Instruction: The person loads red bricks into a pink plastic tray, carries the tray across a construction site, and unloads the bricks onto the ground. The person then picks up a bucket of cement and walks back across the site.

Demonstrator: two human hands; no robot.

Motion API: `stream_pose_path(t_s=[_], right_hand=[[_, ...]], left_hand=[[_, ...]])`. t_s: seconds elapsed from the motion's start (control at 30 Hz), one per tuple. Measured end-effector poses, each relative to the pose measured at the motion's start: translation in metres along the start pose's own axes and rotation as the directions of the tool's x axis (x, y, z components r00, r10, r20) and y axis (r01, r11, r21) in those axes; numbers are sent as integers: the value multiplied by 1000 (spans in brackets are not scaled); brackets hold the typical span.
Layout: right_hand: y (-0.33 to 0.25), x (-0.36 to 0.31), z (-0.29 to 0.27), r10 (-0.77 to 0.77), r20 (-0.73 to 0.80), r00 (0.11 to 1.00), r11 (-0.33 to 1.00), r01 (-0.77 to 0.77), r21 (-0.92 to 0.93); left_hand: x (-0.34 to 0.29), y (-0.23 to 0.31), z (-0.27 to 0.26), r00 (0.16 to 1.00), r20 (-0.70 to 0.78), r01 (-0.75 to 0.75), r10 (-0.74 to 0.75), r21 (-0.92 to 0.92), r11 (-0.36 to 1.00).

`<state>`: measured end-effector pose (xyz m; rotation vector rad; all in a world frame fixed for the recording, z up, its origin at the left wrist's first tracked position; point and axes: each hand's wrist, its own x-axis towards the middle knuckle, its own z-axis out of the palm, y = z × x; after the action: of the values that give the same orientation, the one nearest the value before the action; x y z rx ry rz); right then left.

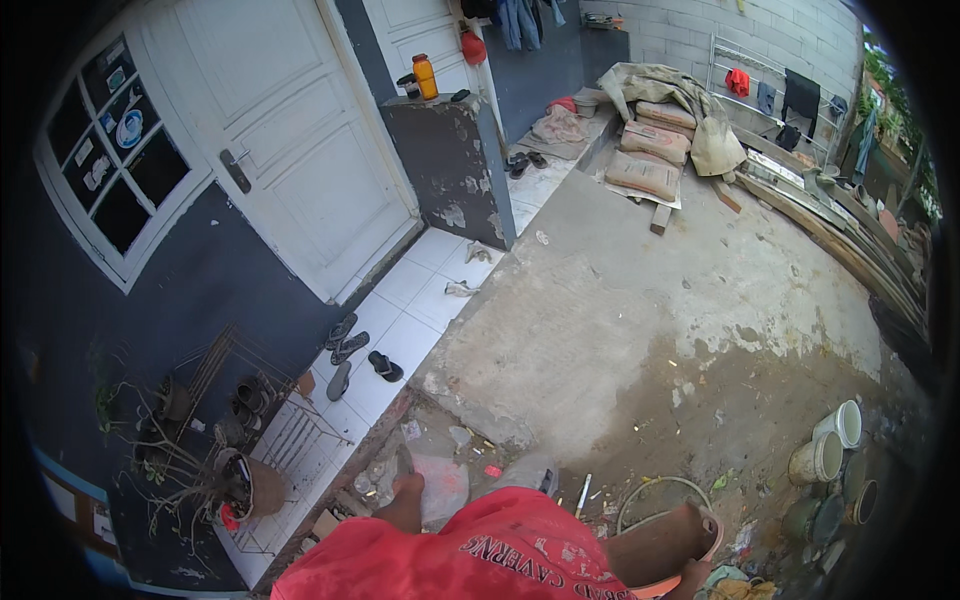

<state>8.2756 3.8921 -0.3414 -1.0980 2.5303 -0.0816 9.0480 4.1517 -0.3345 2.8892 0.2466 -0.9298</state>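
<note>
At the lower right my right hand (690, 577) is closed at the rim of a tilted, bucket-like container (713, 530) with an orange and pale edge and a brown inside. My red sleeve and shirt cover part of it. Left of my shirt a bare brown limb (402, 502) shows, beside a crumpled clear plastic bag (442, 485) with red on it. Whether that limb is my left arm or a leg is unclear, and no fingers can be made out. A pale hose (650, 482) curves on the ground by the container.
Several dirty buckets (815, 460) stand at the right. Planks (835, 230) and stacked sacks (645, 175) under a tarp lie farther back. Sandals (385, 366) rest on the white tiled step (405, 285). A metal rack (300, 440) and potted plant (265, 490) are at the left.
</note>
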Motion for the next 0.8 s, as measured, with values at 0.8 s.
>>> stream_pose_path(t_s=[0.8], right_hand=[[-377, 260, 48, 639, 400, 657, 764, -603, -229]], left_hand=[[-218, 1165, 293, 544, 294, -759, 785, -226, 611]])
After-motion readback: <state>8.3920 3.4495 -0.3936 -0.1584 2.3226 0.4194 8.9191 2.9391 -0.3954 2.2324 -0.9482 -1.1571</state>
